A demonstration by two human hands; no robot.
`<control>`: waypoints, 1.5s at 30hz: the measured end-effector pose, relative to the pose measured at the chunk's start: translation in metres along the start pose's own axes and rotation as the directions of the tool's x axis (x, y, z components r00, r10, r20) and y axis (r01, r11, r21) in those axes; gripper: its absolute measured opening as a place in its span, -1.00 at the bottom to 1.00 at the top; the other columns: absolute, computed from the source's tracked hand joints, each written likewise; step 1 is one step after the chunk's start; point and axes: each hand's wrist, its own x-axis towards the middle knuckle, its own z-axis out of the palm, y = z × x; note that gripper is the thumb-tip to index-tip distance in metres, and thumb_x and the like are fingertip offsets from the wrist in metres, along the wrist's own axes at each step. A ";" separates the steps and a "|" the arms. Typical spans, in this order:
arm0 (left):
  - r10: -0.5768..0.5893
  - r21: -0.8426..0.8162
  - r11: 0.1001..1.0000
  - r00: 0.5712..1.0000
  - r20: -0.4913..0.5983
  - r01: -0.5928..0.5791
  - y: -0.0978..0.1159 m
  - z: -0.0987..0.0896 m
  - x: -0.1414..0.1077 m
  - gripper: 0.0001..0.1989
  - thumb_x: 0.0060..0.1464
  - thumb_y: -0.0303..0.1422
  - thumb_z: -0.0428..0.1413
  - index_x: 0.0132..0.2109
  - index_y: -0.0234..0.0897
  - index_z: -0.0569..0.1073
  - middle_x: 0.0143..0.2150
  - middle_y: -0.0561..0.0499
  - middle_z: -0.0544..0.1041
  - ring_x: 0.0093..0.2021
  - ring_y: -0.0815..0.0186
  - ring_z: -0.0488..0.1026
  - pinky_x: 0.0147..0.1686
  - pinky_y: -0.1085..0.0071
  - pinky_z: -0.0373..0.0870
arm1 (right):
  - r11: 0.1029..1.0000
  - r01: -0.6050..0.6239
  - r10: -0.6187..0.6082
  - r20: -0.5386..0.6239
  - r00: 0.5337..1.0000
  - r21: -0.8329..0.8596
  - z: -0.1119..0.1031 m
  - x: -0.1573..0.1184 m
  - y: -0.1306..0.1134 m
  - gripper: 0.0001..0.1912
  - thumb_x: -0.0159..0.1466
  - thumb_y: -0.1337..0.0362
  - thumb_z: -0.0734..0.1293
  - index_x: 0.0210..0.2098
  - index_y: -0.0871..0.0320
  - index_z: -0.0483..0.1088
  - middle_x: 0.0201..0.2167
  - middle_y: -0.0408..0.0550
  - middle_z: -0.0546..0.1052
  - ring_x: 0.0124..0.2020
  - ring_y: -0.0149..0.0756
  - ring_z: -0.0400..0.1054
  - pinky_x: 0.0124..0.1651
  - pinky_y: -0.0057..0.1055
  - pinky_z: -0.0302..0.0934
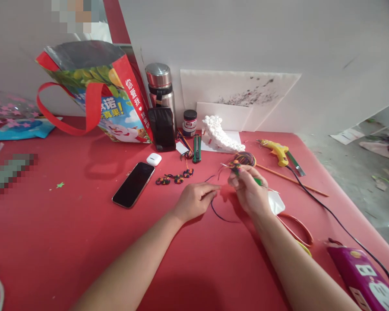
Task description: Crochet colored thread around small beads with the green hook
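My left hand (196, 201) is closed in a pinch on a dark strand of yarn (222, 217), which shows above and below the fingertips. To its right, my right hand (251, 190) is closed around a small multicoloured crocheted piece (235, 167) and a green-handled crochet hook (257, 182). The hook's tip seems to stick out at the left of the piece; the fingers hide much of both. Just behind my right hand lies a ball of multicoloured yarn (246, 157). Several small crocheted pieces (178, 178) lie joined in a row on the red table (168, 268).
Left: a phone (134, 185), an earbud case (154, 159), a shopping bag (123, 108). Behind: a flask (162, 86), a standing black phone (162, 128), a jar (190, 123), a green cutter (197, 149). Right: a glue gun (275, 151), orange-handled scissors (299, 229), a purple power strip (362, 272).
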 end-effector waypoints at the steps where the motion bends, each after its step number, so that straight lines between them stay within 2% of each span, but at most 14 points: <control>1: 0.051 0.057 0.997 0.999 0.019 -0.052 0.003 0.003 -0.002 -0.73 0.42 -0.29 0.13 0.03 -0.24 0.72 -0.16 -0.15 0.74 -0.25 0.21 0.64 -0.18 0.31 0.50 | 0.999 0.036 -0.036 -0.035 0.999 -0.002 -0.003 0.003 -0.002 -0.70 0.12 0.12 0.69 -0.33 0.10 0.58 -0.52 -0.20 0.60 -0.55 -0.50 0.34 -0.41 -0.52 0.33; 5: 0.216 0.221 0.944 0.966 0.145 -0.245 0.012 0.017 -0.009 -0.74 0.43 -0.35 0.10 -0.04 -0.22 0.71 -0.29 -0.08 0.69 -0.33 0.25 0.60 -0.29 0.36 0.40 | 0.998 0.067 -0.068 -0.111 0.991 -0.015 -0.007 0.010 -0.001 -0.65 0.06 0.10 0.70 -0.37 0.10 0.54 -0.54 -0.20 0.58 -0.56 -0.49 0.34 -0.43 -0.51 0.32; 9: 0.294 0.321 0.883 0.937 0.191 -0.342 0.015 0.024 -0.009 -0.74 0.43 -0.40 0.07 -0.06 -0.23 0.69 -0.29 -0.04 0.65 -0.36 0.28 0.56 -0.40 0.38 0.34 | 0.999 0.030 -0.034 -0.105 0.994 -0.042 -0.003 0.006 0.006 -0.65 0.05 0.08 0.69 -0.38 0.10 0.55 -0.54 -0.18 0.59 -0.57 -0.48 0.34 -0.45 -0.50 0.31; 15: 0.304 0.393 0.872 0.952 0.036 -0.293 0.009 0.020 -0.003 -0.70 0.50 -0.40 0.02 0.09 -0.30 0.65 0.00 -0.20 0.69 -0.02 0.13 0.66 -0.04 0.25 0.57 | 0.994 -0.013 0.008 -0.043 0.999 -0.108 0.002 -0.002 0.007 -0.68 0.08 0.07 0.65 -0.40 0.12 0.55 -0.52 -0.16 0.60 -0.57 -0.45 0.35 -0.47 -0.48 0.25; 17: 0.293 0.391 0.880 0.956 -0.002 -0.269 0.006 0.018 -0.002 -0.70 0.51 -0.40 0.02 0.10 -0.31 0.64 0.01 -0.21 0.69 0.00 0.11 0.66 0.02 0.20 0.58 | 0.991 -0.018 0.014 -0.031 0.999 -0.131 0.001 -0.002 0.007 -0.67 0.08 0.05 0.65 -0.39 0.12 0.55 -0.52 -0.16 0.60 -0.56 -0.45 0.34 -0.48 -0.48 0.23; 23: 0.293 0.314 0.902 0.954 0.059 -0.296 0.001 0.021 -0.002 -0.83 0.40 -0.44 0.18 -0.08 -0.20 0.69 -0.19 -0.04 0.70 -0.23 0.24 0.67 -0.24 0.35 0.58 | 0.972 0.026 -0.029 -0.010 1.000 -0.232 0.000 0.001 0.011 -0.64 0.13 -0.02 0.60 -0.37 0.10 0.52 -0.51 -0.15 0.58 -0.57 -0.42 0.34 -0.48 -0.43 0.22; 27: 0.264 0.283 0.933 0.958 -0.112 -0.224 0.000 0.020 0.000 -0.84 0.40 -0.41 0.18 -0.07 -0.20 0.68 -0.06 -0.12 0.68 -0.06 0.17 0.64 -0.03 0.23 0.58 | 0.935 0.126 -0.129 0.012 0.992 -0.332 -0.002 -0.002 0.005 -0.68 0.22 -0.01 0.55 -0.33 0.10 0.54 -0.49 -0.15 0.59 -0.52 -0.38 0.38 -0.40 -0.39 0.30; 31: 0.155 0.199 0.976 0.911 -0.382 -0.083 -0.006 0.006 0.005 -0.79 0.46 -0.25 0.14 0.01 -0.21 0.64 -0.02 -0.15 0.63 0.03 0.14 0.57 0.13 0.13 0.50 | 0.853 0.253 -0.239 0.090 0.967 -0.456 -0.003 -0.011 -0.011 -0.87 0.31 0.17 0.53 -0.26 0.08 0.59 -0.52 -0.19 0.58 -0.47 -0.34 0.46 -0.29 -0.37 0.38; 33: 0.090 0.115 0.992 0.888 -0.451 -0.042 -0.009 -0.002 0.007 -0.72 0.48 -0.17 0.13 0.13 -0.20 0.59 0.05 -0.17 0.62 0.01 0.19 0.58 0.06 0.19 0.52 | 0.633 0.490 -0.347 0.345 0.872 -0.599 -0.002 -0.018 -0.017 -0.93 0.42 0.28 0.42 -0.19 0.06 0.59 -0.42 -0.13 0.65 -0.40 -0.32 0.54 -0.23 -0.35 0.44; 36: 0.026 -0.038 0.998 0.902 -0.431 -0.047 -0.005 -0.010 0.010 -0.57 0.50 -0.09 0.07 0.33 -0.19 0.48 0.21 -0.23 0.62 0.17 0.15 0.60 0.11 0.21 0.52 | 0.324 0.797 -0.367 0.708 0.603 -0.510 0.004 -0.028 -0.020 -0.80 0.47 0.41 0.34 -0.01 0.05 0.56 -0.24 0.00 0.72 -0.26 -0.23 0.64 -0.15 -0.32 0.52; 37: 0.004 -0.114 0.992 0.919 -0.395 -0.054 -0.001 -0.011 0.010 -0.53 0.49 -0.06 0.07 0.35 -0.19 0.47 0.21 -0.23 0.63 0.18 0.14 0.61 0.10 0.21 0.53 | 0.260 0.860 -0.343 0.791 0.507 -0.439 0.007 -0.031 -0.019 -0.75 0.48 0.44 0.33 0.06 0.05 0.53 -0.23 0.03 0.72 -0.26 -0.22 0.64 -0.17 -0.32 0.54; 38: -0.068 -0.297 0.954 0.946 -0.318 -0.031 0.002 -0.011 0.011 -0.51 0.44 -0.04 0.14 0.34 -0.20 0.49 0.19 -0.23 0.65 0.19 0.12 0.61 0.13 0.20 0.51 | 0.219 0.894 -0.314 0.839 0.444 -0.391 0.010 -0.033 -0.019 -0.71 0.48 0.45 0.32 0.12 0.06 0.50 -0.21 0.05 0.71 -0.25 -0.20 0.64 -0.19 -0.32 0.55; 41: -0.222 -0.628 0.770 0.970 -0.094 0.116 0.011 -0.011 0.011 -0.49 0.36 -0.01 0.25 0.27 -0.22 0.57 0.06 -0.19 0.71 -0.01 0.16 0.66 0.04 0.24 0.51 | 0.162 0.934 -0.331 0.874 0.356 -0.319 0.016 -0.039 -0.019 -0.68 0.48 0.47 0.32 0.16 0.07 0.46 -0.27 0.03 0.69 -0.27 -0.17 0.64 -0.19 -0.29 0.57; 45: -0.257 -0.698 0.684 0.966 0.041 0.211 0.012 -0.011 0.013 -0.33 0.31 0.18 0.20 0.18 -0.33 0.63 -0.20 -0.16 0.71 -0.40 0.35 0.42 -0.33 0.37 0.35 | 0.156 0.923 -0.280 0.880 0.384 -0.353 0.012 -0.045 -0.026 -0.72 0.48 0.48 0.31 0.11 0.08 0.46 -0.27 0.01 0.69 -0.29 -0.22 0.64 -0.23 -0.35 0.55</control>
